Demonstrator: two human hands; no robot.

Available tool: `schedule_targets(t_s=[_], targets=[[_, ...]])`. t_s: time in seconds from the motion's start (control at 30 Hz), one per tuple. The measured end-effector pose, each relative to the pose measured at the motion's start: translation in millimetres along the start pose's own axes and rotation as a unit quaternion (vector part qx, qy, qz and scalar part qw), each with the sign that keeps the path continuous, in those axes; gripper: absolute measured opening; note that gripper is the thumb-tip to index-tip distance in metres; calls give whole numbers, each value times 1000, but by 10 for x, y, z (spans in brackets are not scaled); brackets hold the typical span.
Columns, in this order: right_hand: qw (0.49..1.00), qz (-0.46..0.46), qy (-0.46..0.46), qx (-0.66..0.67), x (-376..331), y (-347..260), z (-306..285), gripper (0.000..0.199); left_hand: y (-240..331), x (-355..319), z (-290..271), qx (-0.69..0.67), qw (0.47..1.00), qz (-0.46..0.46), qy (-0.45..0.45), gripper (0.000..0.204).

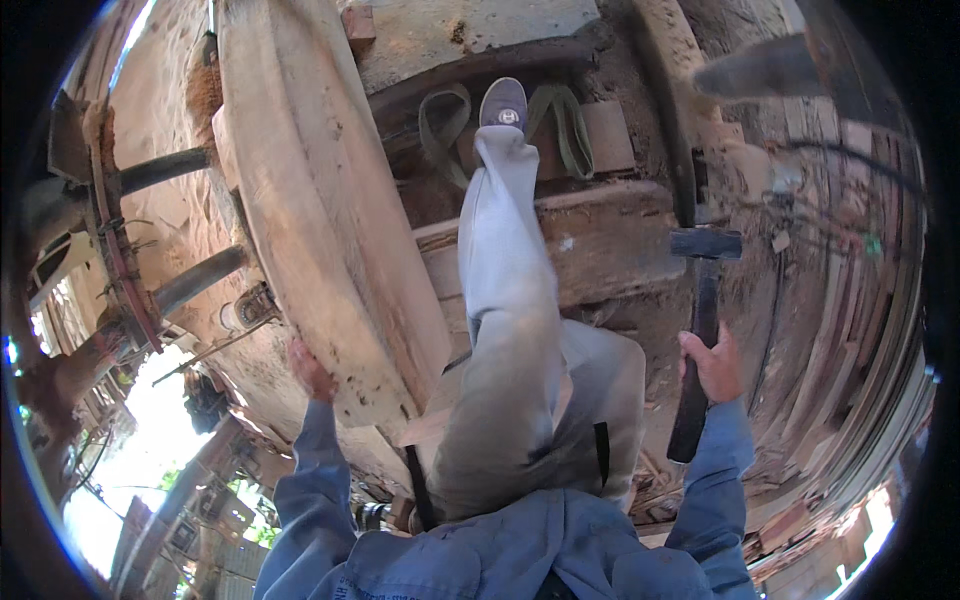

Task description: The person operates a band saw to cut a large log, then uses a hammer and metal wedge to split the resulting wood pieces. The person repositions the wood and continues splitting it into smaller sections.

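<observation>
My right hand (713, 367) is wrapped round the dark handle of a sledgehammer (703, 330). Its black head (706, 243) points away from me, and the handle's butt hangs below my fist. On the left, my left hand (314, 372) rests against a long, thick timber beam (315, 200), near its closer end. No tool shows in that hand, though its fingertips are partly lost against the wood. The pale beam slants from far left towards my legs.
My outstretched leg (505, 250) reaches over a rough log (600, 245). Green webbing straps (562, 130) lie beside my shoe. Metal bars (200, 280) stand left of the beam. Stacked thin boards (850, 330) line the right side. A dark pipe-like part (760, 68) juts in at upper right.
</observation>
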State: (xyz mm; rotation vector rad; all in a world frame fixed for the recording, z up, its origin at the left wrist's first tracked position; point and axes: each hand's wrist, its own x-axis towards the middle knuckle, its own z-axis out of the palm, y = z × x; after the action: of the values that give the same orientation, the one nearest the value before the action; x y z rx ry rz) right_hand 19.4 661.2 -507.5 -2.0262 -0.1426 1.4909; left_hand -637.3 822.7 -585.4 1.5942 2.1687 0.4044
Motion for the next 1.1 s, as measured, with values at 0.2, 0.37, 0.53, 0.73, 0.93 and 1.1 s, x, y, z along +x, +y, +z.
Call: schedule_targets(t_s=[0.2, 0.37, 0.53, 0.73, 0.93, 1.1], targets=[[1000, 21, -3, 0, 1194, -904, 600, 34, 305, -236, -95, 49, 999, -15, -15, 52], [999, 21, -26, 42, 2559, -1810, 1277, 33, 1366, 171, -70, 207, 977, 49, -23, 58], [994, 7, -1, -112, 3481, -2684, 1714, 34, 3140, 1897, 199, 259, 934, 244, 20, 59], [952, 4, 1, -307, 3854, -2863, 1747, 35, 5057, 4858, 1509, 388, 802, 454, -13, 50], [976, 6, -25, -215, 3970, -3055, 1680, 24, 5673, 6265, 2829, 515, 759, 307, -253, 59], [990, 95, -29, -97, 4404, -4172, 1818, 21, 5420, 6373, 3057, 410, 823, 297, -256, 40]])
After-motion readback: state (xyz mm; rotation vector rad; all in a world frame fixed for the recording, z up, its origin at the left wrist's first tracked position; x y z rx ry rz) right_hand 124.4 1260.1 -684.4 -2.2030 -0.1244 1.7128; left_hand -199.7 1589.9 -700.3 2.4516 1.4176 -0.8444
